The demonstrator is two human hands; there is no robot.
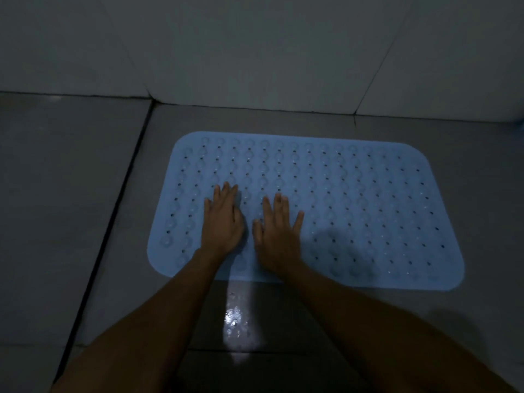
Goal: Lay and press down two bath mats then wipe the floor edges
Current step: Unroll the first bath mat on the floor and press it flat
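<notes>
Grey floor (85, 194) tiles are shining wetly at bottom centre. Beyond, left hand (222, 222) and right hand (279, 236) are pressing flat, fingers straight, on a blue mat (368, 208) lying mid-frame, near the wall (255, 46).

A dim bathroom: tiled floor (71, 194), tiled wall (255, 46), perforated bath mat (368, 199).

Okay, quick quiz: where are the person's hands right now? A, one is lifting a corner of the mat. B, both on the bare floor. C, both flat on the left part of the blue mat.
C: the left hand and right hand lie flat, fingers straight, on the left part of the blue mat.
</notes>
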